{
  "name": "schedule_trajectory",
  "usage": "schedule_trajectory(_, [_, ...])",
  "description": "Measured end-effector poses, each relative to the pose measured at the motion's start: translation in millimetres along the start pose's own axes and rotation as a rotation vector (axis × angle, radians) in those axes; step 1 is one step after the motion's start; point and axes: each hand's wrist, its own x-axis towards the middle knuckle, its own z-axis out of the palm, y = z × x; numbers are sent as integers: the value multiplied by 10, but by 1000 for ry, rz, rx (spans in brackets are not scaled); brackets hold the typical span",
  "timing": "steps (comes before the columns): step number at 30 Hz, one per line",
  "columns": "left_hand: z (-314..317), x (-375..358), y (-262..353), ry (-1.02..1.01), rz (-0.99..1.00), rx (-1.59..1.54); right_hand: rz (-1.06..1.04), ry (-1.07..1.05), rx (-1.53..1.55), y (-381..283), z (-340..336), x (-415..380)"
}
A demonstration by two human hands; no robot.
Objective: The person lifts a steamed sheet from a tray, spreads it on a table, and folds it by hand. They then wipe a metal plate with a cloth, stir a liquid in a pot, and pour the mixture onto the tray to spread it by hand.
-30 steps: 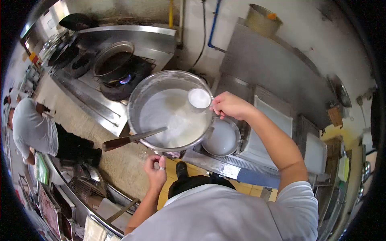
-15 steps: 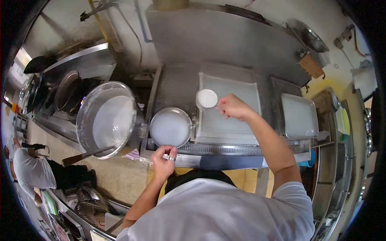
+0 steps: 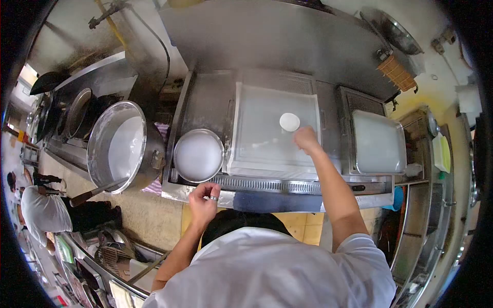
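Observation:
Above a cloth-covered flat sheet (image 3: 277, 149), my right hand (image 3: 306, 140) is closed at the side of a small round cup (image 3: 289, 121) filled with white liquid. The grip's details, and any handle, are too small to tell. My left hand (image 3: 204, 201), with a ring on one finger, is curled at the counter's front edge, just below a round metal bowl (image 3: 199, 155) of white liquid. What those fingers hold, if anything, is hidden. To the left stands a large metal pot (image 3: 139, 169) with white liquid in it and a wooden-handled tool (image 3: 90, 195) leaning over its rim.
A rectangular metal tray (image 3: 380, 143) sits right of the sheet. A slotted metal strip (image 3: 272, 186) runs along the counter's front. A wicker basket (image 3: 397, 73) hangs on the back right wall. Another person in a white shirt (image 3: 45, 210) is at far left.
My right hand has carried the cup rightward over the sheet. My left hand stays by the bowl, now slightly lower from its rim. The camera view has shifted a little.

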Motion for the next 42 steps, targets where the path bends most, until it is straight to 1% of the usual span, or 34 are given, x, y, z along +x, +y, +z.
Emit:
schedule_trajectory(1, [4,16,15,-5,10,3,-31,-5,-14,45,8,32])
schedule_trajectory(4, [0,96,52,-43,36,4,14,70,-22,126,42,22])
schedule_trajectory(7, [15,181,122,-93,34,-11,-63,45,97,204,80,10])
schedule_trajectory(8, [5,207,161,-109,32,-15,-1,70,117,242,84,2])
schedule_trajectory(10, [-27,246,167,-125,36,-40,122,122,159,-107,75,-279])
schedule_trajectory(13, [-87,301,88,-127,46,-117,113,78,42,-149,73,-396])
schedule_trajectory(16, [-203,353,-8,-135,23,-167,174,131,34,-188,122,-529])
schedule_trajectory(19, [-332,398,-86,-141,23,-162,5,102,-397,-107,115,-594])
schedule_trajectory(22, [-423,448,-223,-142,40,-185,-240,-27,-1050,8,47,-662])
schedule_trajectory(25, [-468,491,-329,-147,47,-200,-222,104,-1115,185,64,-639])
schedule_trajectory(28, [-496,510,-361,-140,45,-181,-104,163,-1133,274,57,-573])
schedule_trajectory(34, [-485,562,-367,-146,-3,-175,-3,268,-925,137,-90,-362])
schedule_trajectory(38, [-356,607,-380,-153,-19,-232,-105,401,-875,140,-117,-97])
schedule_trajectory(39, [-307,618,-365,-152,-15,-244,-104,414,-869,98,-113,-19])
schedule_trajectory(40, [-249,639,-361,-172,-1,-194,-102,425,-864,56,-112,51])
schedule_trajectory(42, [-116,694,-354,-218,23,-91,-244,403,-846,-16,-132,157])
